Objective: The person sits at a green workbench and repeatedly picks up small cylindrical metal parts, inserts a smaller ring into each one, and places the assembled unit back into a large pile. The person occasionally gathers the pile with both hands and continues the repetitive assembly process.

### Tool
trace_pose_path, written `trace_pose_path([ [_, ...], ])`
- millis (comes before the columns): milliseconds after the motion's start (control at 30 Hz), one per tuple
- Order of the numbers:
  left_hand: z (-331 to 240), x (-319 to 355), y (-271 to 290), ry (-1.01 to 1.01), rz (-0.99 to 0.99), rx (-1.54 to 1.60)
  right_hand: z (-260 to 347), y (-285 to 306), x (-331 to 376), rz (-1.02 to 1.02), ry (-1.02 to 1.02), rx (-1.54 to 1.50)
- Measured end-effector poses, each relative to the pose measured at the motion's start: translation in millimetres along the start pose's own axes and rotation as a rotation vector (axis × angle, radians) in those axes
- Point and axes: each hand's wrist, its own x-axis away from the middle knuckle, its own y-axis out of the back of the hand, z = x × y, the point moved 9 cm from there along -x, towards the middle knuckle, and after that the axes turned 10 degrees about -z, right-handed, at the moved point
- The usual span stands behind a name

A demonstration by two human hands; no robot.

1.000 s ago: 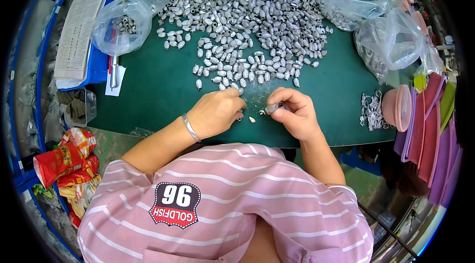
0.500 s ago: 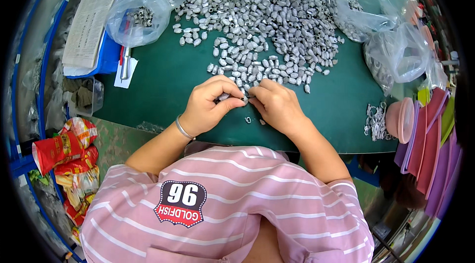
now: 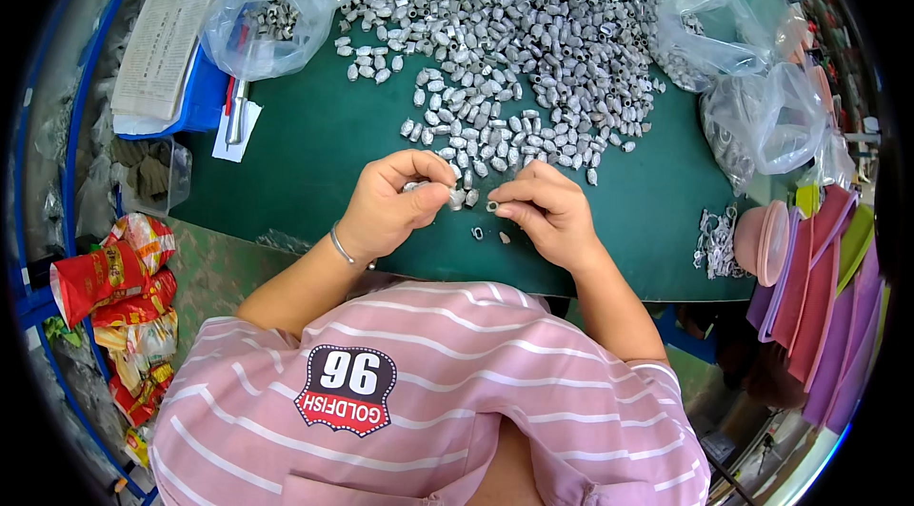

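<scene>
Left of the big heap of small grey metal pieces [image 3: 514, 49] on the dark green table mat [image 3: 305, 144]: open mat out to the near edge, a clear plastic bag of pieces [image 3: 267, 16], a white printed sheet on a blue tray [image 3: 176, 25], red snack packets [image 3: 105, 277] off the mat. Just below the heap, closer to it than half a second ago: left hand [image 3: 390, 206] curled, fingertips pinched on a small grey piece [image 3: 411, 187]; right hand [image 3: 547, 211] loosely curled, pinching a small ring-shaped piece [image 3: 493, 207], two loose pieces [image 3: 490, 236] lying between. Right of the heap: crumpled clear bags [image 3: 752, 97], pink round dish [image 3: 762, 239], purple and pink folders [image 3: 828, 297].

Left hand [image 3: 390, 201] and right hand [image 3: 547, 211] seemingly pinched, fingertips close together.
</scene>
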Motion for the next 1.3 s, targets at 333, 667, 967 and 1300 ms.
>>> trace_pose_path([
  [333, 8.7, -5.5, 7.6, 0.123, -0.067, -0.023, -27.8, -10.8, 24.4, -0.016, -0.536, -1.344],
  [667, -5.1, -26.7, -49.9, -0.632, 0.142, -1.364, -14.6, -0.8, -15.5, -0.081, -0.024, 0.483],
  [967, 3.3, -34.8, -53.3, -0.532, 0.247, -1.451, -14.7, 4.1, -13.4, -0.049, 0.001, 0.646],
  [1300, -3.8, -32.0, -51.6, -0.495, 0.286, -1.468, -18.4, 23.1, 2.7, -0.025, -0.078, -0.193],
])
